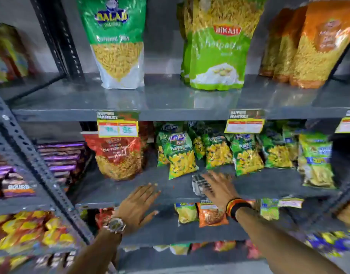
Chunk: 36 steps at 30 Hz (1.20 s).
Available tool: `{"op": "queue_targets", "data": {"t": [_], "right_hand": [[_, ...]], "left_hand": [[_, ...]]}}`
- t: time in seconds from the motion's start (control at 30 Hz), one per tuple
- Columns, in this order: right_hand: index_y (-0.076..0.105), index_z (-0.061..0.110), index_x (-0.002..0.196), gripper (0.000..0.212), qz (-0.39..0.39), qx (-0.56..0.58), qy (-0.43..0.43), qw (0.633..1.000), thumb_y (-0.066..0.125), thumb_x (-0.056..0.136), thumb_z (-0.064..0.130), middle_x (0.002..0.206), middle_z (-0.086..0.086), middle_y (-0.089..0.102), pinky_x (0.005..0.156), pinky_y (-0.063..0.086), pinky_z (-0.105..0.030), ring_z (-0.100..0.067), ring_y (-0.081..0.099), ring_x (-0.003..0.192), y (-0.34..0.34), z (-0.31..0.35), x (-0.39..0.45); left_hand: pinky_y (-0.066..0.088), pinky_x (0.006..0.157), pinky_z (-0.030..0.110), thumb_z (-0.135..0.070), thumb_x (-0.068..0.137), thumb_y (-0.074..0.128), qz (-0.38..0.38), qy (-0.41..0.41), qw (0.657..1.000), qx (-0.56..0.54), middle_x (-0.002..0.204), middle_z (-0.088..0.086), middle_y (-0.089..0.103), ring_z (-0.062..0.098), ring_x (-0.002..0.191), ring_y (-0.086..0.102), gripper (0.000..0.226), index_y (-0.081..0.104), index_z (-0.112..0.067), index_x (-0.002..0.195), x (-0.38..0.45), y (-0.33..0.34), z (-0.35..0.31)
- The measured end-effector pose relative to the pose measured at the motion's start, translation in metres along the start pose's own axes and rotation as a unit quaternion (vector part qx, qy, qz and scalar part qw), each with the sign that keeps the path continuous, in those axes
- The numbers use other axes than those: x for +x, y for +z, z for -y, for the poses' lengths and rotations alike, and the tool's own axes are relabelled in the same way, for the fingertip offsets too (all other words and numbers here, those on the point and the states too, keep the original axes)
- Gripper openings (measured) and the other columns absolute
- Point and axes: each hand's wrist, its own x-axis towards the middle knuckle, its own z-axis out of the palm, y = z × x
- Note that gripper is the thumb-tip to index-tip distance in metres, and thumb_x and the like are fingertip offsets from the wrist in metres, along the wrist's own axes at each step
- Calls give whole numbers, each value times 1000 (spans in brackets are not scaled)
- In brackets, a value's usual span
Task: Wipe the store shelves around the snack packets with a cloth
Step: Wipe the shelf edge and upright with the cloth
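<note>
Grey slotted-steel racking [37,163]; grey wall [162,36]

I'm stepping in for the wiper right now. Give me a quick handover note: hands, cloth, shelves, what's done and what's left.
Right hand: pressed flat on the checked cloth on the middle shelf, just in front of the green snack packets.
Left hand: open, empty, resting at that shelf's front edge, below the red packet.
Done: cannot tell which parts are already wiped.
Left: likely the rest of this shelf around the packets, then the top shelf and the lower ones.

Glossy plastic snack packets [182,155]; smooth grey metal shelf [114,99]
</note>
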Motion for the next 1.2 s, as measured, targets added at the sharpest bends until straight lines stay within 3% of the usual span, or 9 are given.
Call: {"op": "queue_targets", "data": {"t": [0.13, 0.27, 0.5, 0.63, 0.73, 0.8, 0.9, 1.0, 1.2], "right_hand": [[24, 39, 149, 57, 62, -3, 39, 997, 30, 95, 54, 161, -1, 22, 114, 19, -62, -30, 22, 146, 34, -12, 23], [23, 41, 149, 61, 39, -16, 36, 998, 23, 92, 61, 161, 0, 23, 111, 16, -61, -29, 25, 145, 53, 3, 14], [-5, 46, 151, 59, 66, -72, -222, 970, 18, 98, 61, 165, 7, -2, 121, 11, -54, -19, 10, 152, 52, -45, 31], [9, 45, 151, 54, 23, -25, -194, 980, 23, 100, 56, 162, 6, 20, 119, 20, -48, -21, 24, 147, 63, -24, 38], [26, 46, 147, 48, -23, -5, -171, 985, 36, 99, 45, 150, 7, 39, 108, 33, -44, -20, 39, 133, 66, -4, 32], [32, 45, 144, 48, -27, 12, -156, 987, 42, 97, 38, 143, 8, 44, 103, 40, -42, -20, 44, 126, 67, 9, 26], [35, 44, 143, 49, -15, 58, -155, 986, 45, 97, 31, 136, 6, 48, 99, 43, -39, -22, 47, 121, 55, 29, 18], [33, 45, 145, 50, -11, 113, -165, 980, 40, 99, 27, 138, 5, 45, 102, 41, -36, -20, 44, 123, 31, 55, 3], [30, 46, 146, 47, -97, 166, -242, 951, 39, 100, 37, 135, 11, 43, 106, 38, -32, -13, 42, 124, -51, 127, -32]], "left_hand": [[22, 120, 44, -53, 102, 42, 7, -40, 999, 3, 164, 8, 34, 29, 149, 35, 68, 31, -16, 158, -2, 30, 22], [21, 120, 44, -48, 101, 42, 43, -31, 998, 17, 164, 10, 33, 29, 149, 34, 69, 30, -12, 158, -1, 38, 35], [20, 122, 45, -38, 106, 32, 38, 2, 999, 15, 168, 9, 23, 28, 154, 23, 62, 20, -12, 161, -11, 56, 58], [20, 122, 46, -41, 106, 26, 36, 1, 999, 19, 167, 11, 25, 30, 153, 25, 62, 25, -10, 160, -11, 61, 61], [20, 122, 45, -47, 106, 0, 49, -4, 999, 10, 168, 9, 21, 28, 154, 20, 70, 24, -11, 160, -11, 61, 61], [21, 122, 45, -35, 109, 24, 45, -14, 998, 29, 169, 7, 19, 27, 155, 18, 57, 18, -15, 162, -12, 62, 61], [30, 122, 44, -11, 93, 59, 51, -27, 998, 20, 167, 7, 26, 27, 152, 27, 80, 19, -16, 161, -10, 44, 53], [38, 118, 44, -16, 95, 45, 11, -19, 1000, 20, 161, 9, 39, 29, 146, 40, 62, 34, -13, 157, -20, 9, 40], [37, 117, 47, -25, 105, 47, -96, -27, 995, -3, 162, 9, 38, 28, 149, 36, 51, 41, -10, 153, -95, -76, 45]]}}
